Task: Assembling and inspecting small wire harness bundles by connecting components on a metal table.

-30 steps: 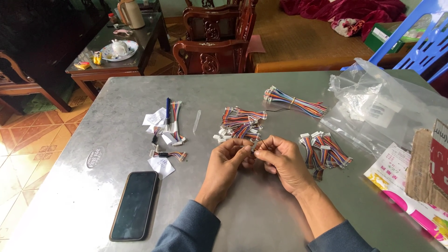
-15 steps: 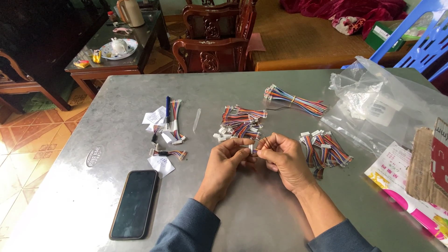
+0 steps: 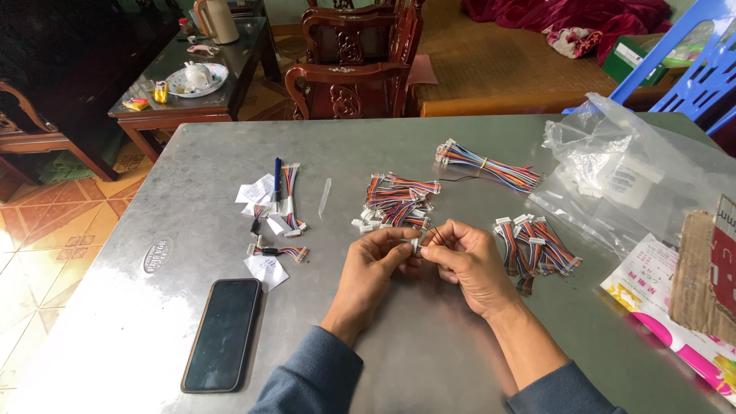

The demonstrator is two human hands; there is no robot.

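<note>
You're sitting at a grey metal table [image 3: 192, 153]; carved wooden chairs [image 3: 349, 69] are standing at top centre, a dark side table [image 3: 230, 107] upper left, orange tiled floor [image 3: 46, 230] showing at left, daylight falling softly.

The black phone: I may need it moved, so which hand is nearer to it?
Left. The left hand is right of the phone; the right hand lies beyond it.
</note>
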